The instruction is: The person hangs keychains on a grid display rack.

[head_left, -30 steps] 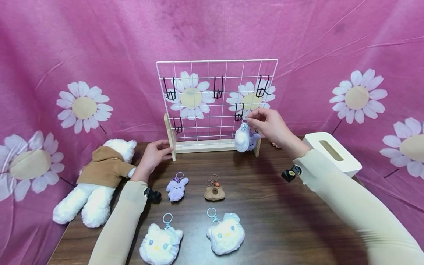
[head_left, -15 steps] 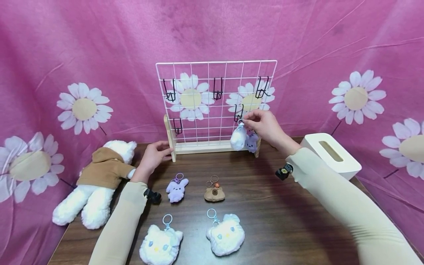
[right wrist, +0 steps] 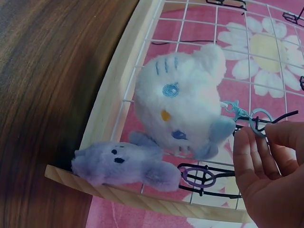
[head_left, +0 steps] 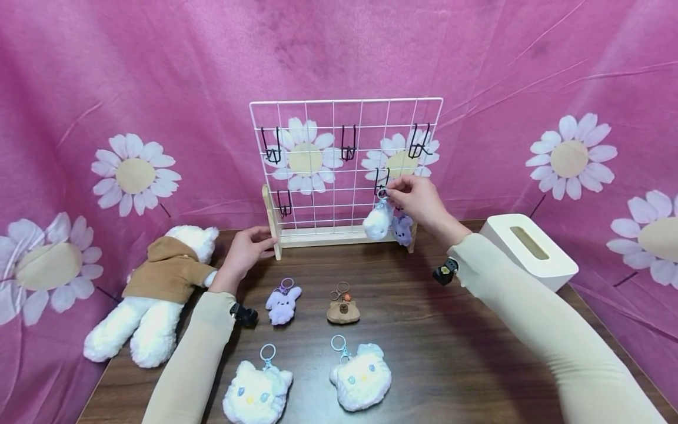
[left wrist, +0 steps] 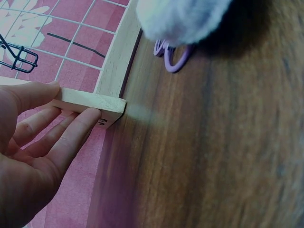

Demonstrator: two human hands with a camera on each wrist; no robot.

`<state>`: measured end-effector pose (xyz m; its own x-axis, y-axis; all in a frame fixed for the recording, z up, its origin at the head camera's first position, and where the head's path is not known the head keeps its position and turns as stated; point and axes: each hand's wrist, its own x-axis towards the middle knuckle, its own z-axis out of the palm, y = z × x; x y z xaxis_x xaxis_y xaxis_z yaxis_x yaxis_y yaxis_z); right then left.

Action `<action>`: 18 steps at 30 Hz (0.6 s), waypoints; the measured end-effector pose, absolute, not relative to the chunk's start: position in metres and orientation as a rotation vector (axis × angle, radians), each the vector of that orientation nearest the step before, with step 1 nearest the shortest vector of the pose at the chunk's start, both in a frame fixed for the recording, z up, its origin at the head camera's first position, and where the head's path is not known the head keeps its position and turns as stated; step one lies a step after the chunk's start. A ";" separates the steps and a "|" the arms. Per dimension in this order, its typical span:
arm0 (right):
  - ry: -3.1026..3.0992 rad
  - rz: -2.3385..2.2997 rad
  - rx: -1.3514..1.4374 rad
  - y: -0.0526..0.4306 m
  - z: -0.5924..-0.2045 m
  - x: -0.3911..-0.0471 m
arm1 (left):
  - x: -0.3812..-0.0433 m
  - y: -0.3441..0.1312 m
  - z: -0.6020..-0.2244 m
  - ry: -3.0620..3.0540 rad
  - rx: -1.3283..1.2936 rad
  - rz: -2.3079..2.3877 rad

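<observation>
My right hand [head_left: 424, 200] pinches the blue ring of a white cat plush keychain [right wrist: 178, 95] between thumb and fingertips. The ring [right wrist: 262, 122] overlaps the tip of a black hook [head_left: 381, 179] on the white wire grid rack [head_left: 333, 171]. The cat hangs below the hand, its face towards the rack's lower bar. Just right of it a purple plush keychain [head_left: 402, 229] hangs by its ring from another hook. At the rack's left end, my left hand [head_left: 246, 250] grips the wooden side post [left wrist: 90, 99], thumb on one face and fingers on another.
On the brown table [head_left: 424, 353] lie a purple rabbit keychain [head_left: 283, 306], a brown capybara keychain [head_left: 343, 311] and two white cat keychains, one left [head_left: 258, 391], one right [head_left: 362, 377]. A plush bear [head_left: 164, 282] lies far left; a white tissue box [head_left: 529, 250] stands right.
My right hand has moved left with the white cat keychain, bringing its ring to the black hook and uncovering the purple plush behind. The left hand stays on the post.
</observation>
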<state>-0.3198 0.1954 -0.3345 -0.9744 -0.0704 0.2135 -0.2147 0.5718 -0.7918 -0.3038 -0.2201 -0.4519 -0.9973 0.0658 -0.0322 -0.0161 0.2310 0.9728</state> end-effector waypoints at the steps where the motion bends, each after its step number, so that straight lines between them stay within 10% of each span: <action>1: -2.643 1.352 0.233 0.195 -0.335 -0.320 | -0.304 -0.220 -0.452 2.415 0.050 1.906; 18: -2.606 1.406 0.182 0.189 -0.338 -0.322 | -0.306 -0.221 -0.454 2.405 0.047 1.907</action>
<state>-0.3225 0.1894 -0.3382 -0.9772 -0.0248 0.2107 -0.1897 0.5466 -0.8156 -0.3062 -0.2206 -0.4542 -0.9969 0.0686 -0.0373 -0.0207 0.2286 0.9733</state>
